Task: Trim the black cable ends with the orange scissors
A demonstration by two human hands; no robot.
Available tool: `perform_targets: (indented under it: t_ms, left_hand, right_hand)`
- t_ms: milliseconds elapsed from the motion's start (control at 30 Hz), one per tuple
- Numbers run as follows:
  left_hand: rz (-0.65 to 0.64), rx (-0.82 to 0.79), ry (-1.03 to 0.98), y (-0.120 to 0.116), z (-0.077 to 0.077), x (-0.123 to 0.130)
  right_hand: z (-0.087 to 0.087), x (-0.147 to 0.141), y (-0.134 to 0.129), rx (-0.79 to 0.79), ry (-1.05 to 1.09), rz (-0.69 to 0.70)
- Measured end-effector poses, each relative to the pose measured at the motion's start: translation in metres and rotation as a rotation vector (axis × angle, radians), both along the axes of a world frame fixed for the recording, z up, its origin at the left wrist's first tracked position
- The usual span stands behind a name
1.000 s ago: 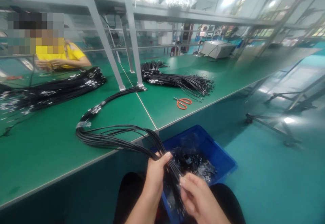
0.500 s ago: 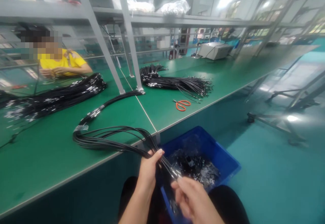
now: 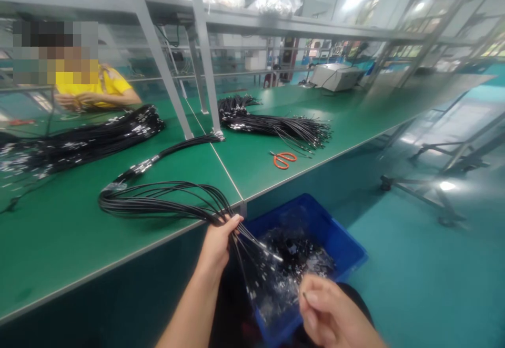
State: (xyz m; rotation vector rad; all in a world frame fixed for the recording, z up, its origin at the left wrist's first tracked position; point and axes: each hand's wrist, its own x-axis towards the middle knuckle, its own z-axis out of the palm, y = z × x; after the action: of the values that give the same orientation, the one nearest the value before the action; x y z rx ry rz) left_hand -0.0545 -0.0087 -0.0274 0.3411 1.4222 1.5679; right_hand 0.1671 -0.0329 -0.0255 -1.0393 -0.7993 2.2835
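Note:
My left hand [image 3: 219,235] is closed around a bundle of thin black cables [image 3: 158,204] at the table's front edge. From the fist the cable ends, with pale silvery tips, fan out over a blue bin [image 3: 351,253]. The rest of the bundle lies looped on the green table, bound with clear wrap. My right hand [image 3: 325,308] is apart from the cables, above the bin's near right side. Its thumb and forefinger are pinched together on a tiny dark piece, too small to name. Black and clear scraps [image 3: 294,253] lie inside the bin.
Orange-handled scissors [image 3: 284,160] lie near the edge of the green table [image 3: 177,253]. Behind them is a cable pile [image 3: 272,124]; another bundle [image 3: 87,140] is at left. Shelf posts [image 3: 205,53] rise from the table. A person in yellow [image 3: 114,82] sits across. A wheeled stand [image 3: 418,195] is at right.
My right hand has come away from the cable ends, moving right and toward me. The cable tips have spread apart, while my left hand has shifted slightly left with the bundle.

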Motion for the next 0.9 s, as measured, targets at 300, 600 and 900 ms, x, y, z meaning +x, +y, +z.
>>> perform_targets:
  t_ms: [300, 600, 900]
  left_hand:
    - [-0.063, -0.053, 0.015, 0.0, 0.008, -0.002]
    - [-0.156, -0.172, 0.091, 0.005, -0.006, 0.009]
    - [-0.116, -0.274, 0.12, 0.017, -0.014, -0.004]
  right_hand:
    - [-0.031, -0.023, 0.012, 0.119, -0.03, 0.098]
    - [-0.019, -0.032, 0.006, 0.221, -0.139, 0.206]
    - [-0.016, -0.008, -0.007, 0.18, -0.139, 0.143]
